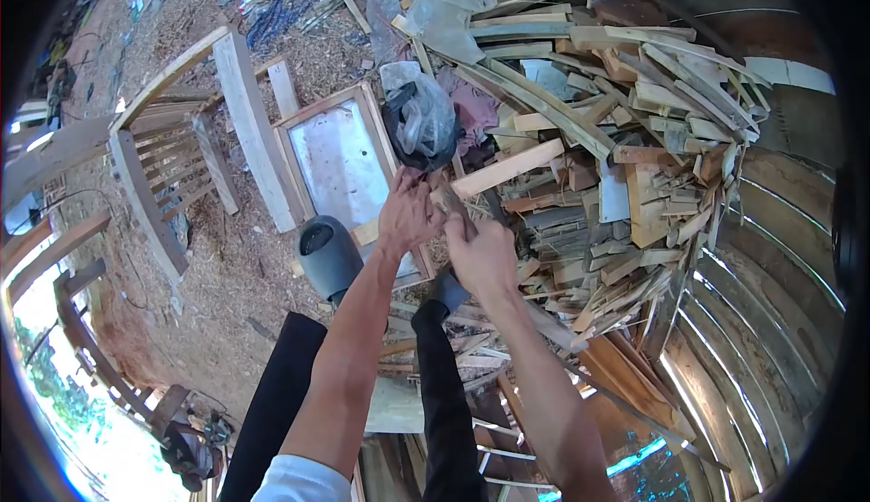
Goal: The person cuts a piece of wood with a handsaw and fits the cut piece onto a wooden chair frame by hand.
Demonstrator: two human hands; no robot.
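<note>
A pale wooden slat (509, 168) runs slantwise beneath both hands, its left end passing over a framed panel (331, 153). My left hand (410, 215) is closed on the slat, fingers curled at its edge. Close beside it, my right hand (482, 253) wraps round a narrow grey-brown piece (453, 205) that meets the slat near my left fingers. Its exact kind is hard to make out, since my fingers cover part of it. Just beyond the hands lies a dark plastic bag (422, 121) with clear plastic in it.
A large heap of wood offcuts (625, 203) fills the right side, against a slatted plank wall (770, 294). On the left stands a wooden frame with slats (172, 162). My shoe (328, 253) is beside the panel; sawdust and scraps cover the ground (227, 312).
</note>
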